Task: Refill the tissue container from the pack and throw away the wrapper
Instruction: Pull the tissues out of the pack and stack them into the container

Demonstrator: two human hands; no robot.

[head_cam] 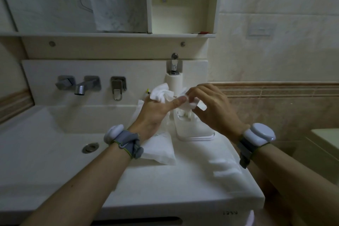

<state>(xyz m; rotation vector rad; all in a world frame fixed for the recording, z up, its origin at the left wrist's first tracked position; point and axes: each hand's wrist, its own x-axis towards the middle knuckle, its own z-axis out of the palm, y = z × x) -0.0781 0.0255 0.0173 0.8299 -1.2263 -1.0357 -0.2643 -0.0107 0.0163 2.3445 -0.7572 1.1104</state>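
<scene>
A white tissue container (194,131) stands on the counter right of the basin, with tissue poking from its top slot. Above it my left hand (156,113) grips a crumpled bunch of white tissues (161,93). My right hand (214,108) pinches the other end of the tissues (189,105) just over the slot. The soft white tissue pack (157,149) lies on the counter below my left wrist, partly hidden by it.
The sink basin (55,145) with its drain (90,147) fills the left. Wall taps (80,84) and a lever (117,86) sit behind. A paper roll (174,84) under a chrome holder stands behind the container. A counter edge (201,200) runs in front.
</scene>
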